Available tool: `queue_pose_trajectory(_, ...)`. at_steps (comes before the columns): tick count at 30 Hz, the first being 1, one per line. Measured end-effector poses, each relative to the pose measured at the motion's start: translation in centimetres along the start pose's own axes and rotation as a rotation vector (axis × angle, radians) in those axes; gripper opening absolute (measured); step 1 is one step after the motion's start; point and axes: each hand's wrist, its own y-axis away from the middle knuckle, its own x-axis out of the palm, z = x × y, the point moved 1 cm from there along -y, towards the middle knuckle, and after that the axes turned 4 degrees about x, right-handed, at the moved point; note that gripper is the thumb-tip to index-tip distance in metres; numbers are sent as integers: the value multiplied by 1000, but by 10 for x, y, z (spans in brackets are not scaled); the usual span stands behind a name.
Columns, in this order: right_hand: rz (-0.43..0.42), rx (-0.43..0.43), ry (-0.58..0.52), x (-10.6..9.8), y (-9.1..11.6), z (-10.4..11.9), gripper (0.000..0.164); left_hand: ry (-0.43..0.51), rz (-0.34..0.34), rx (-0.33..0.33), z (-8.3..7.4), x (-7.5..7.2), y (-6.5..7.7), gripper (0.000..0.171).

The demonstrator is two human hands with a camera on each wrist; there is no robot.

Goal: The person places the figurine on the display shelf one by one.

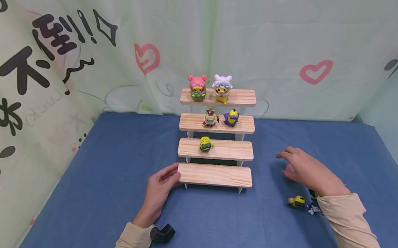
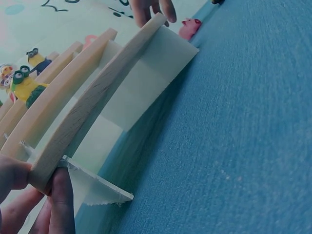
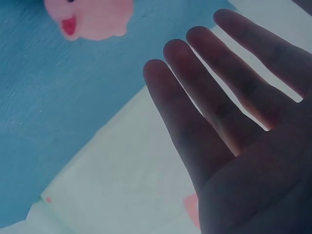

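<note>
My left hand [image 1: 158, 190] pinches the left end of the lowest shelf [image 1: 217, 175] of a four-step wooden display stand. In the left wrist view the thumb lies on one face of that board [image 2: 92, 105] and the fingers on the other. To the right of the stand, my right hand [image 1: 308, 172] hovers with nothing in its grasp. Its fingers [image 3: 214, 92] are straight and spread in the right wrist view. Close by is a pink pig-like figurine [image 3: 97, 19], mostly covered by the hand in the head view.
Pink and white-hooded figurines [image 1: 197, 88] [image 1: 222, 90] stand on the top shelf. Below are a crowned minion [image 1: 209, 118], a purple-caped minion [image 1: 231, 117] and a minion with green goggles [image 1: 205, 144]. A yellow-and-black figurine [image 1: 297, 201] and a white-and-dark one [image 1: 314, 209] lie near the right wrist.
</note>
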Motion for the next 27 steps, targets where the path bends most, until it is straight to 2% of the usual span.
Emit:
queue_pose_trajectory(14,82,59,-31,6,-4,-14,38,0,-3,-8,0,0,-1,42)
queue_pose_trajectory(27,101,33,-30,11,-5,-25,34,-3,-3,-4,1,-1,-1,42)
